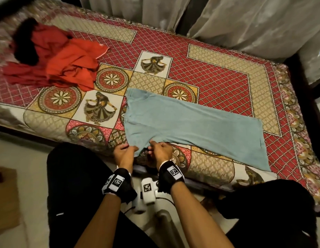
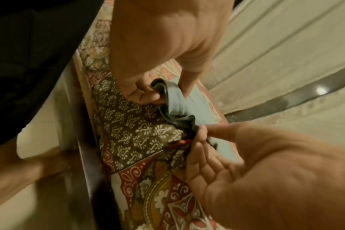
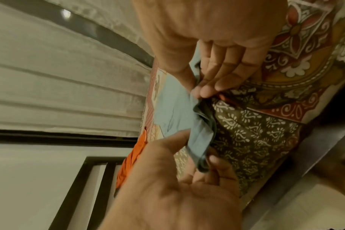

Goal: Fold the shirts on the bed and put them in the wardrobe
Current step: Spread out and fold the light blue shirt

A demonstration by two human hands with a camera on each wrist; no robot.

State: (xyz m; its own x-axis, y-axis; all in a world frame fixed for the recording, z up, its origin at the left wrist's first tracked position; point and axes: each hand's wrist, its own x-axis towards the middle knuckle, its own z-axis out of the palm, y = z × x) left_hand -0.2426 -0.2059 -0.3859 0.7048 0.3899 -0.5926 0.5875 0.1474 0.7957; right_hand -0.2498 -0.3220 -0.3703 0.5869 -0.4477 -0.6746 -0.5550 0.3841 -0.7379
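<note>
A light blue shirt (image 1: 191, 120) lies flat across the near side of the bed, collar to the left. Its near sleeve (image 2: 173, 107) is bunched at the bed's front edge. My left hand (image 1: 127, 149) pinches the sleeve's left end, and my right hand (image 1: 159, 149) pinches the fabric just to its right. The wrist views show thumb and fingers of each hand closed on the blue sleeve (image 3: 201, 132): left hand (image 2: 202, 133) (image 3: 199, 91), right hand (image 2: 165, 93) (image 3: 199, 147). A heap of red and orange shirts (image 1: 66, 63) lies at the bed's far left.
The bed carries a patterned red and beige cover (image 1: 218, 72). A black garment (image 1: 25, 42) sits on the red heap. Pale curtains (image 1: 227, 20) hang behind the bed. My knees in black trousers (image 1: 70, 176) are against the bed's front edge. No wardrobe is in view.
</note>
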